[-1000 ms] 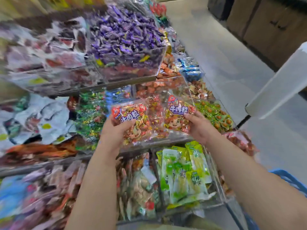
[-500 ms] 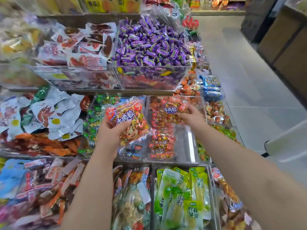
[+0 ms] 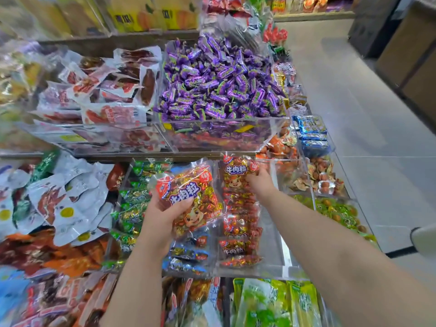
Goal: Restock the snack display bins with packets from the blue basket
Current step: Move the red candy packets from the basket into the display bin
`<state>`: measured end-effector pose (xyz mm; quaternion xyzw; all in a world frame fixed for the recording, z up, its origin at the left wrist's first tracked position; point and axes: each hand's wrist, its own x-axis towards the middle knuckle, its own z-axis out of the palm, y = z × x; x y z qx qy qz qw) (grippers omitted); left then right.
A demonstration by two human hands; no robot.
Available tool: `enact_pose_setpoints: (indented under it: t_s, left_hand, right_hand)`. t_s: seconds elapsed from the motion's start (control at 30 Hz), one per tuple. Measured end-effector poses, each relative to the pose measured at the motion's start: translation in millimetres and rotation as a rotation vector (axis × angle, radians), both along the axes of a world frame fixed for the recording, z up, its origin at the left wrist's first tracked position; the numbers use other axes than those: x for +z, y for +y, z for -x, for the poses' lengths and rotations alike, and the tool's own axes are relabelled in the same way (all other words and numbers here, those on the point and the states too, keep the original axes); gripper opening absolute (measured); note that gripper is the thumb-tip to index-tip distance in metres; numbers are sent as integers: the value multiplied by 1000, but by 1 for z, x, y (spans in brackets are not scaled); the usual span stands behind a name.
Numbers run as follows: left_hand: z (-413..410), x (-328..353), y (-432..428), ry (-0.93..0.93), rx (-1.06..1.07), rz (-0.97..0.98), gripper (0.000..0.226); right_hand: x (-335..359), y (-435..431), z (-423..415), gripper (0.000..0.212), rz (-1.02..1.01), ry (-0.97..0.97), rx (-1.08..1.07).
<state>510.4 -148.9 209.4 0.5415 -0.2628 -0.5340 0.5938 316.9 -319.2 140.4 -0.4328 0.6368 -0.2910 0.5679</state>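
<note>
A person is reaching both bare arms forward from the bottom edge. Nearer, the left hand [image 3: 160, 218] is curling its fingers and thumb round the lower corner of a red-and-gold snack packet [image 3: 192, 197], holding it tilted in front of a bin of blue-wrapped sweets [image 3: 188, 256]. Farther in, the other arm is stretching out straight. The right hand [image 3: 260, 182] is gripping a second matching packet [image 3: 237, 173] by its right edge, upright at the back of a clear bin [image 3: 274, 234] lined with the same packets. Beyond, purple sweets [image 3: 219, 86] are heaping in an upper bin.
</note>
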Motion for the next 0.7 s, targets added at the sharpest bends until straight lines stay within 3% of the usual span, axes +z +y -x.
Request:
enact_pose_setpoints:
  t_s: [0.1, 0.23, 0.27, 0.3, 0.37, 0.43, 0.5, 0.57, 0.63, 0.7]
  left_hand:
    - [0, -7, -6, 21, -6, -19, 59]
    - [5, -11, -11, 12, -42, -60, 62]
    - [7, -11, -13, 3, -55, -67, 61]
    - [9, -11, -16, -4, -69, -71, 60]
    - [16, -11, -21, -27, -98, -87, 62]
    - [27, -10, -28, -71, -131, -103, 71]
    - [40, -10, -36, -119, -164, -118, 86]
    - [54, -13, -43, -180, -183, -136, 71]
    - [67, -16, -49, -242, -198, -173, 50]
    - [77, -20, -53, -303, -229, -202, 49]
  right_hand:
    - [-3, -2, -12, 28, 67, 228, -48]
    - [-1, 7, -15, 79, 33, 184, -249]
    - [4, 12, -11, 82, 47, 143, -296]
    - [10, 19, -5, 75, 76, 111, -331]
    - [24, 37, 11, 42, 151, 26, -317]
    - [38, 58, 28, 16, 114, -250, -143]
    - [47, 76, 43, 18, 0, -454, 98]
    - [53, 84, 53, 36, -30, -311, 265]
    - [54, 88, 61, 56, -7, -113, 251]
    - [56, 93, 68, 52, 7, -13, 249]
